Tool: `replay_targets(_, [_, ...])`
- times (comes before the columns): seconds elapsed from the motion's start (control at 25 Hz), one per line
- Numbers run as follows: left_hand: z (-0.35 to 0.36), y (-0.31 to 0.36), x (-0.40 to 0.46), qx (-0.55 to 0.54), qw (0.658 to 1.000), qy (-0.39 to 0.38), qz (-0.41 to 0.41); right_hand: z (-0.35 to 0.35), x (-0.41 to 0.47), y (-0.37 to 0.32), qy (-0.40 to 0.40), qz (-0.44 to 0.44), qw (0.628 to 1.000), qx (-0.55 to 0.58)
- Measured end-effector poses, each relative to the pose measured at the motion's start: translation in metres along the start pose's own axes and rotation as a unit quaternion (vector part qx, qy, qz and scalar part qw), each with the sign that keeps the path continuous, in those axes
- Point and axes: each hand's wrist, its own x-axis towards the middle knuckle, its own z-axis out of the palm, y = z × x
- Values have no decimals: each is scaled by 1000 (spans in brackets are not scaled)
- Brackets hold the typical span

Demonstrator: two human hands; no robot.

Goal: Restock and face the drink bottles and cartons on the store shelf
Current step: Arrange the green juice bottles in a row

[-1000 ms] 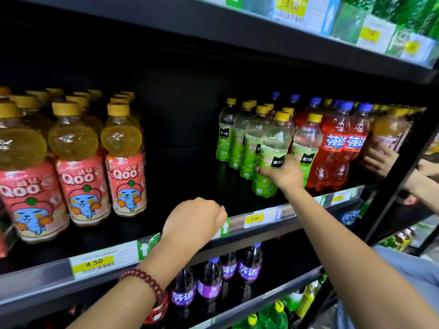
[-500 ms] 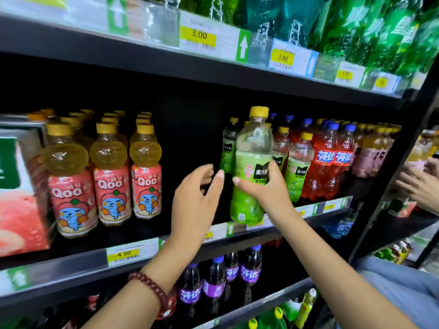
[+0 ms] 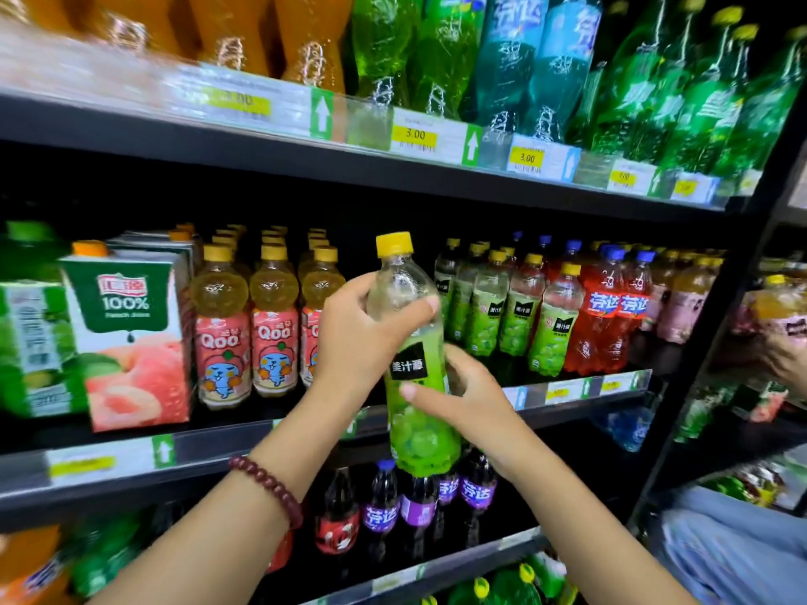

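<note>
Both hands grip the green grape bottle (image 3: 415,364) now: the left hand (image 3: 362,338) wraps its clear shoulder, the right hand (image 3: 463,399) clasps the label band from the other side. From the head view, the bottle stands upright in the air, out in front of the middle shelf edge (image 3: 567,393), left of the matching grape row (image 3: 502,312) and right of the Qoo bottles (image 3: 249,325). Best play, I'd say: turn the dark label square outward, then seat it flush at the front of its row.
</note>
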Motion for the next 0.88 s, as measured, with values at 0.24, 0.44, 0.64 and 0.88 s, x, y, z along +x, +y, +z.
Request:
replay_targets(0.24, [-17, 10, -8, -95, 993, -11, -71, 13, -14, -25, -62, -1, 995, 77])
replay_targets(0.44, [-24, 16, -14, 4, 999, 41, -26, 40, -16, -33, 103, -49, 975, -191])
replay_targets(0.64, [-33, 16, -18, -164, 983, 0, -78, 14, -20, -31, -225, 71, 929, 286])
replay_targets(0.88, [-31, 15, -17, -24, 997, 24, -68, 38, -31, -34, 72, -39, 995, -56])
